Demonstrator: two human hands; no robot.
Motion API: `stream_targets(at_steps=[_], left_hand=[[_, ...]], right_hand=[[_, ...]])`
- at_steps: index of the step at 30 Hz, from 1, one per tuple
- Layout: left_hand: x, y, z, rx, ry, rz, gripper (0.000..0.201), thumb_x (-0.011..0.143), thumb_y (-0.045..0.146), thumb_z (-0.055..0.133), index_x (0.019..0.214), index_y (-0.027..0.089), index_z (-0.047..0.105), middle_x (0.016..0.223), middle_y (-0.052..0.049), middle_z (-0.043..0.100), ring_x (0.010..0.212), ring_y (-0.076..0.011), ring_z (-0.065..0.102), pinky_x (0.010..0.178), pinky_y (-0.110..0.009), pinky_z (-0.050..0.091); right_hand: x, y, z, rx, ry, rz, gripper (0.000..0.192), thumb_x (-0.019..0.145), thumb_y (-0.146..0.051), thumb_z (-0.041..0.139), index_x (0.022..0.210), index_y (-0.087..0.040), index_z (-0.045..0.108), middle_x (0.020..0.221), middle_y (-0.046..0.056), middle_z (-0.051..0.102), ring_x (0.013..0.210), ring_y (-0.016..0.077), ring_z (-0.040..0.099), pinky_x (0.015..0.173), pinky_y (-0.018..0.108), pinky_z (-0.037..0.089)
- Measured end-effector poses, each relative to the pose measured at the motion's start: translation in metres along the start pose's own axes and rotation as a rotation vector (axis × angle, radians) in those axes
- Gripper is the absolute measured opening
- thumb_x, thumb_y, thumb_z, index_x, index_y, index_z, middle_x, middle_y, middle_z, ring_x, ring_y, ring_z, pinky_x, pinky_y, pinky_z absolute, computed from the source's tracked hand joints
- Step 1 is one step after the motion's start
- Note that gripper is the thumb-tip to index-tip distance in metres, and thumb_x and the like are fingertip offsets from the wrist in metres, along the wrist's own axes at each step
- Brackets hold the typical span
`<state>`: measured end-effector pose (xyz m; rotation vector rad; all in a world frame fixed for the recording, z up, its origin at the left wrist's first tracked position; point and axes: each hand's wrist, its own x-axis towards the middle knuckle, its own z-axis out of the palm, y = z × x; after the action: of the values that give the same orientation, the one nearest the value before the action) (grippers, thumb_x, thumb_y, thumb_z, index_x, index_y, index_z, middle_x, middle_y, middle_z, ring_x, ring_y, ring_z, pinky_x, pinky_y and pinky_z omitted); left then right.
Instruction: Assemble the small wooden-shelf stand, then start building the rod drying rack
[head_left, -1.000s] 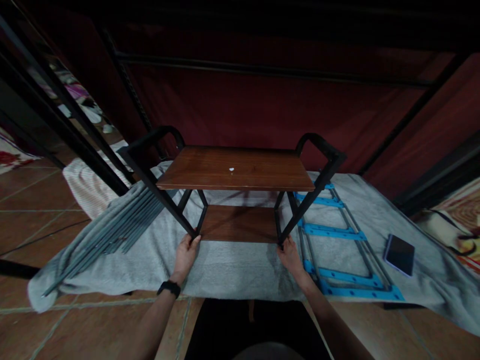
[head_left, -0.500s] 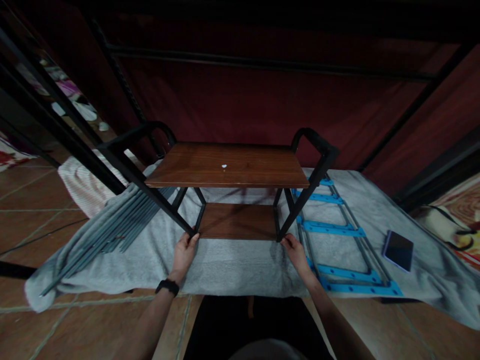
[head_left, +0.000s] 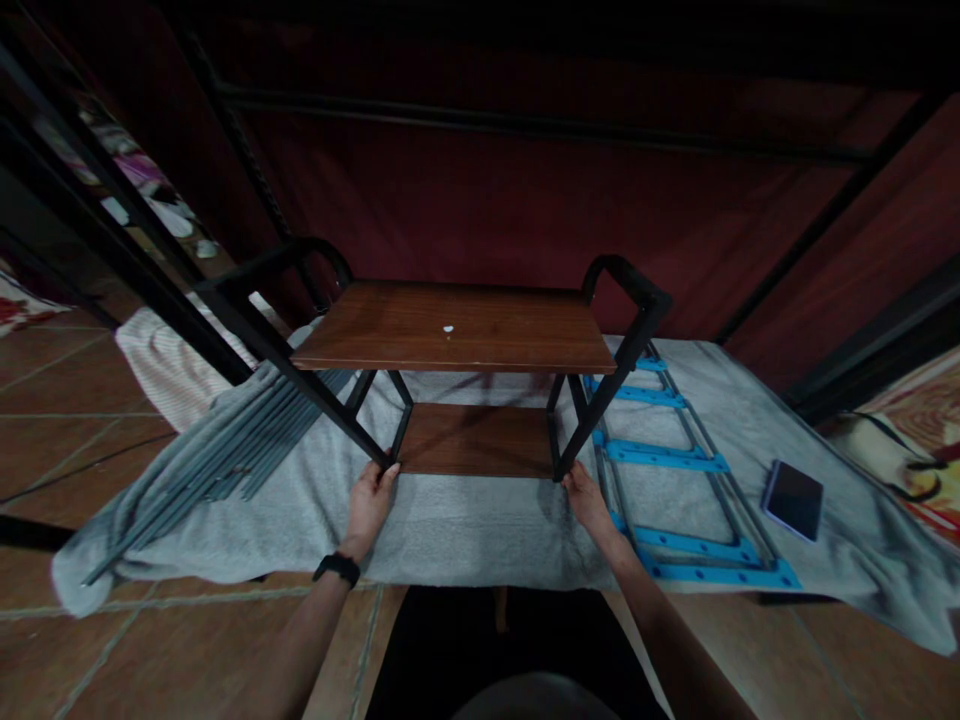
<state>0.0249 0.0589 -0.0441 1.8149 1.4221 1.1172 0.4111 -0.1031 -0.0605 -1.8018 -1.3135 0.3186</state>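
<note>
A two-tier shelf rack (head_left: 457, 325) with brown wood-grain boards and black metal side frames stands upright in the middle of a grey cloth (head_left: 480, 540). A small white mark shows on its upper board. My left hand (head_left: 369, 500), with a black band at the wrist, has its fingers closed around the bottom front corner of the left frame. At the matching corner on the right, my right hand (head_left: 585, 497) grips the frame's foot. The fingertips of both hands are partly hidden by the frame and lower board (head_left: 476, 440).
Several grey metal tubes (head_left: 225, 450) lie on the cloth at left. Blue connectors (head_left: 667, 455) joined with grey tubes form flat frames at right, near a dark phone-like device (head_left: 793, 498). Behind the rack hangs a dark red curtain (head_left: 480, 200) with black metal bars.
Both hands keep their hold on the rack's front corners. The view has shifted very slightly; the rack and the things around it show no clear movement.
</note>
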Motion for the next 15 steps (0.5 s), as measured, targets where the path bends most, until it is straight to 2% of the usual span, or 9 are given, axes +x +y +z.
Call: stream_targets(at_steps=[4,9,15], left_hand=[[0.0,-0.004,0.0,0.005,-0.005,0.006,0.052,0.088,0.053,0.051,0.12,0.013,0.061,0.121,-0.015,0.066,0.115,-0.0299,0.06,0.103,-0.043,0.044],[0.0,-0.004,0.001,-0.001,-0.001,0.006,0.051,0.088,0.052,0.051,0.119,0.013,0.062,0.12,-0.014,0.066,0.116,-0.0291,0.059,0.103,-0.042,0.044],[-0.002,0.001,-0.002,0.097,0.029,0.063,0.049,0.089,0.053,0.048,0.116,0.015,0.063,0.113,-0.013,0.063,0.107,-0.0284,0.06,0.097,-0.043,0.047]], right_hand=[[0.001,-0.003,-0.003,0.061,-0.032,0.042,0.027,0.088,-0.031,0.039,0.099,-0.023,0.062,0.097,0.01,0.065,0.097,0.0241,0.062,0.091,0.039,0.049],[-0.004,-0.005,-0.006,0.114,-0.025,0.111,0.027,0.088,-0.039,0.04,0.096,-0.021,0.06,0.085,0.007,0.065,0.082,0.0223,0.064,0.082,0.037,0.052],[-0.011,-0.014,-0.007,0.13,-0.004,0.062,0.03,0.084,-0.038,0.046,0.107,-0.021,0.057,0.099,0.009,0.067,0.096,0.023,0.064,0.09,0.038,0.05]])
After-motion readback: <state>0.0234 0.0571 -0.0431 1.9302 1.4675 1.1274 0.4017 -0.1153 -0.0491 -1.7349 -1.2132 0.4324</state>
